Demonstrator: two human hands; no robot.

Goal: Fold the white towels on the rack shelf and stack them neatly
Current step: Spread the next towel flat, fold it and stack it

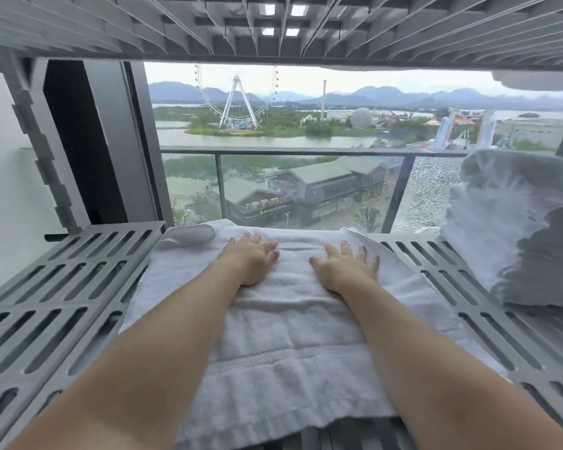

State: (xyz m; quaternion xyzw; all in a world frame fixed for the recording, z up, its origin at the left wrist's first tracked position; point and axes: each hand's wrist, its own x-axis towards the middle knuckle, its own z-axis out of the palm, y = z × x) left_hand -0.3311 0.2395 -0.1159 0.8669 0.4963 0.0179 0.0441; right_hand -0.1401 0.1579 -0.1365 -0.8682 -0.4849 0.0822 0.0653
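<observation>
white towel stack point(517, 222) partly off-frame

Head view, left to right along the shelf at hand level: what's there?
Bare slotted shelf → left hand → right hand → pile of white towels. Both hands lie flat on the spread towel, which spans the middle, so it has no single place in the order.
</observation>
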